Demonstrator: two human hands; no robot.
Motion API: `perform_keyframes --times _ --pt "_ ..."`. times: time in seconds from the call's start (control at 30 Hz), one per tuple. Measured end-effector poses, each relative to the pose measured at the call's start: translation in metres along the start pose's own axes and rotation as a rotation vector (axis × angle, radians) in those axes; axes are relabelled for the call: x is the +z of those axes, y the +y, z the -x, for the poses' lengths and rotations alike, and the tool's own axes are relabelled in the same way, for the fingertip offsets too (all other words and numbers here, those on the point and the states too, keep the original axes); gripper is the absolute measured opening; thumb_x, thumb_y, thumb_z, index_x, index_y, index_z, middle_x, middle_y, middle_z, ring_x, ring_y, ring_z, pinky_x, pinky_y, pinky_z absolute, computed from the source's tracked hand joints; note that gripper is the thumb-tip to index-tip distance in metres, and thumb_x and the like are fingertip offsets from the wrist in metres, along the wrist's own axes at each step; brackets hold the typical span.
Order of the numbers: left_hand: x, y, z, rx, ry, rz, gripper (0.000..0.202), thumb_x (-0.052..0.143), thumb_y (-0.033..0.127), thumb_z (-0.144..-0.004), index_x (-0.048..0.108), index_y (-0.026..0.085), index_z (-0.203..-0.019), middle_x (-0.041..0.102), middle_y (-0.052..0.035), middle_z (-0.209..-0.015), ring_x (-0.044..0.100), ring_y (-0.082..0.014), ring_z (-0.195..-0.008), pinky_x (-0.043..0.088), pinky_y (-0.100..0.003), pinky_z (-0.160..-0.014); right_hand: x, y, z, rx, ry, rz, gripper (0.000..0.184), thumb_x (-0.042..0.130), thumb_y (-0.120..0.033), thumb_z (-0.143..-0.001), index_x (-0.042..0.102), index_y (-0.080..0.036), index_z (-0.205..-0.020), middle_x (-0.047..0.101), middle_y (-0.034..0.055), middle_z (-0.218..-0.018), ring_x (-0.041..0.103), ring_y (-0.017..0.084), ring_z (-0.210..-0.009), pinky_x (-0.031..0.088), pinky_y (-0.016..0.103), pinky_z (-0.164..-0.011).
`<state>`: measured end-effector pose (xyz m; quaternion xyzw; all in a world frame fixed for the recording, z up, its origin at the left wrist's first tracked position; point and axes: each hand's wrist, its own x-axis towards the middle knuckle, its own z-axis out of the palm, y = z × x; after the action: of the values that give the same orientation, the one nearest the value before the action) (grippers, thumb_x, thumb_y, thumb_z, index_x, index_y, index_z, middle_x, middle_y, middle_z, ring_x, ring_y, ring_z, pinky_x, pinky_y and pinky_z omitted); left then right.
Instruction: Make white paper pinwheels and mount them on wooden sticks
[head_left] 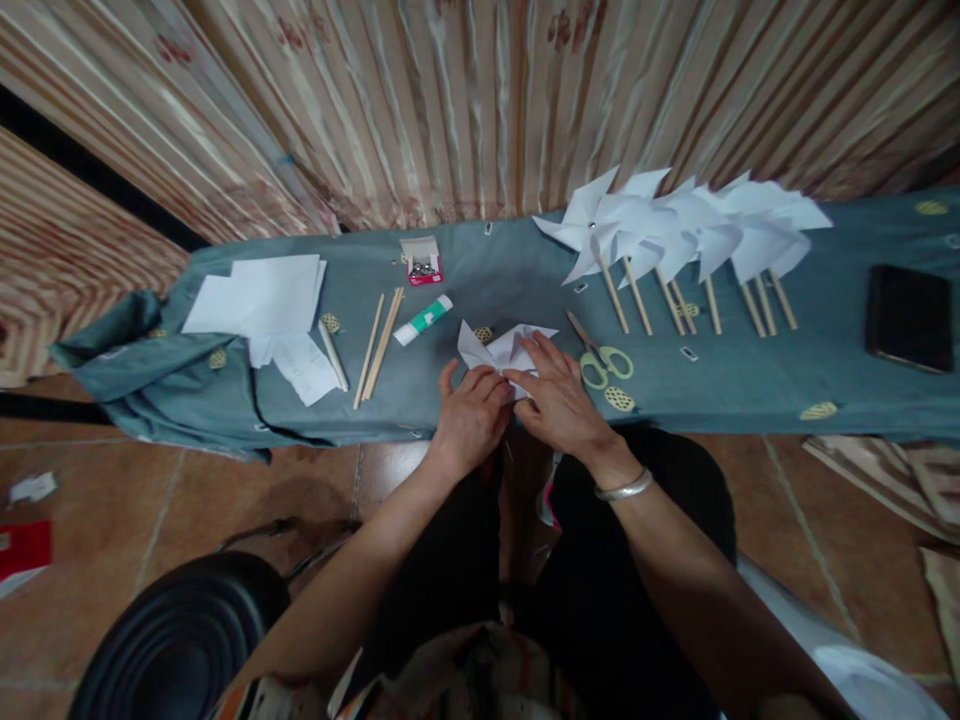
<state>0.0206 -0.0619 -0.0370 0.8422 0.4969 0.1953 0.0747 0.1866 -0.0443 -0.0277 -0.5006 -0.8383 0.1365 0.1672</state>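
Observation:
A white paper pinwheel (506, 348), without a visible stick, lies at the table's front edge under both hands. My left hand (474, 412) has its fingers closed on the paper's near left side, the thumb sticking out. Across the right side of the same pinwheel, my right hand (556, 398) presses with bent fingers close to the centre. Both sets of fingertips nearly meet there, hiding the middle. Green-handled scissors (600, 358) rest just right of my right hand. A glue stick (424, 321) with a green label lies to the left of the paper.
Several finished pinwheels (667, 228) on wooden sticks lie at the back right. Loose wooden sticks (384, 345), a small box of pins (422, 262), a white pen (333, 356) and paper sheets (274, 295) are on the left. A dark phone (910, 318) lies far right. A black stool (180, 640) stands below.

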Motion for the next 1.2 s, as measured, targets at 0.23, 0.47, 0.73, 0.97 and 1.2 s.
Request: perform_keyframes --times 0.23,0.47,0.73,0.97,1.2 --pt "-0.006 -0.003 -0.005 -0.012 0.008 0.059 0.022 0.051 0.022 -0.094 0.068 0.021 -0.108 0.072 -0.0071 -0.112 0.053 -0.0269 -0.124 0.013 -0.057 -0.115 0.001 -0.003 -0.005 0.0 0.043 -0.002 0.037 0.056 -0.018 -0.081 0.071 -0.015 -0.115 0.043 0.0185 -0.151 0.029 0.035 -0.145 0.029 0.055 -0.112" --pt "-0.031 0.001 0.027 -0.232 0.176 0.341 0.035 0.057 0.032 -0.091 0.062 0.02 -0.123 0.062 -0.012 -0.132 0.051 -0.0276 -0.127 0.031 -0.049 -0.11 0.007 -0.004 -0.012 0.019 0.077 -0.008 0.033 0.049 -0.009 -0.083 0.076 -0.013 -0.101 0.052 0.0172 -0.144 0.033 0.034 -0.144 0.03 0.053 -0.112" --pt "-0.02 0.017 0.029 -0.916 0.395 1.472 0.042 0.075 0.04 -0.076 0.067 0.021 -0.113 0.067 -0.0083 -0.124 0.06 -0.024 -0.119 0.044 -0.036 -0.102 0.009 0.004 -0.015 0.107 0.135 -0.176 0.035 0.05 -0.008 -0.079 0.078 -0.02 -0.097 0.054 0.0107 -0.144 0.035 0.032 -0.143 0.034 0.057 -0.109" --pt "-0.035 0.019 0.029 -1.07 0.401 1.803 0.033 0.073 0.039 -0.078 0.069 0.015 -0.102 0.07 -0.011 -0.115 0.062 -0.0249 -0.118 0.044 -0.035 -0.105 0.008 0.006 -0.017 0.143 0.179 -0.247 0.034 0.052 -0.008 -0.08 0.078 -0.021 -0.097 0.057 0.0093 -0.141 0.037 0.031 -0.142 0.032 0.056 -0.112" --pt "-0.028 0.021 0.001 -1.158 0.235 2.155 0.059 0.034 0.055 -0.097 0.067 0.007 -0.099 0.073 -0.0177 -0.103 0.07 -0.0251 -0.099 0.053 -0.035 -0.092 0.003 -0.001 -0.015 0.123 0.217 -0.35 0.035 0.053 -0.008 -0.08 0.078 -0.023 -0.099 0.06 0.0083 -0.138 0.039 0.03 -0.14 0.037 0.054 -0.11"
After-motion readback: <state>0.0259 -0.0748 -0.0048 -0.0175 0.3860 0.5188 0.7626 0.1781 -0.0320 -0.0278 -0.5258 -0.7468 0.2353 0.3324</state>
